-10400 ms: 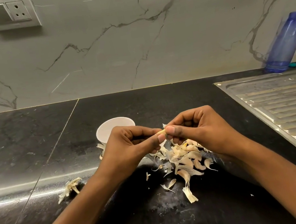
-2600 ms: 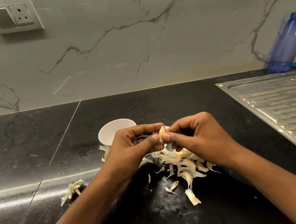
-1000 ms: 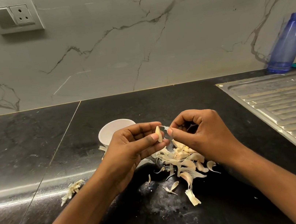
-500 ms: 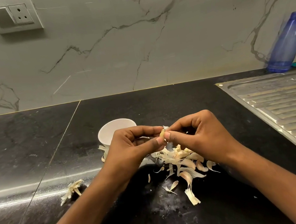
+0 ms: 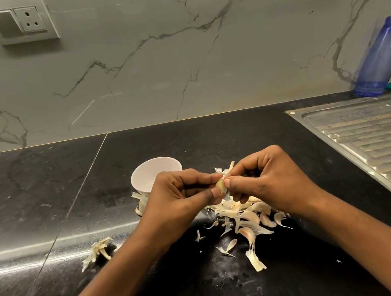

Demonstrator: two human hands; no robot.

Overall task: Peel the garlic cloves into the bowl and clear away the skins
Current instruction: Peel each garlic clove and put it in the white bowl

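Both hands meet above the glossy black stone counter (image 5: 44, 195), and between them is a small, pale yellow garlic clove (image 5: 219, 184), held in the air and not yet in the bowl. The left hand (image 5: 181, 195) pinches the garlic clove between thumb and forefinger, its other fingers curled in beneath. The right hand (image 5: 268, 182) nips the clove's opposite side with its thumb tip and bent forefinger, the remaining fingers folded into the palm. A thin papery strip of skin (image 5: 231, 165) sticks up just above the right forefinger. Taking the clove as the centre of the dial, the small round white bowl (image 5: 148, 177) stands at ten o'clock, partly hidden by the left knuckles; what it holds cannot be seen. A loose heap of cream-coloured garlic skins (image 5: 245, 219) lies on the counter at five o'clock, under the right wrist, with one long curled peel (image 5: 255, 260) apart at its near edge. A dry, straw-coloured garlic stem cluster (image 5: 97, 251) lies alone at eight o'clock. At three o'clock runs the ribbed stainless steel drainboard (image 5: 378, 140). At two o'clock a translucent blue plastic bottle (image 5: 378, 57) stands against the grey-veined marble wall (image 5: 176, 62). A grey switch-and-socket plate (image 5: 20, 21) is fixed to the wall at eleven o'clock.
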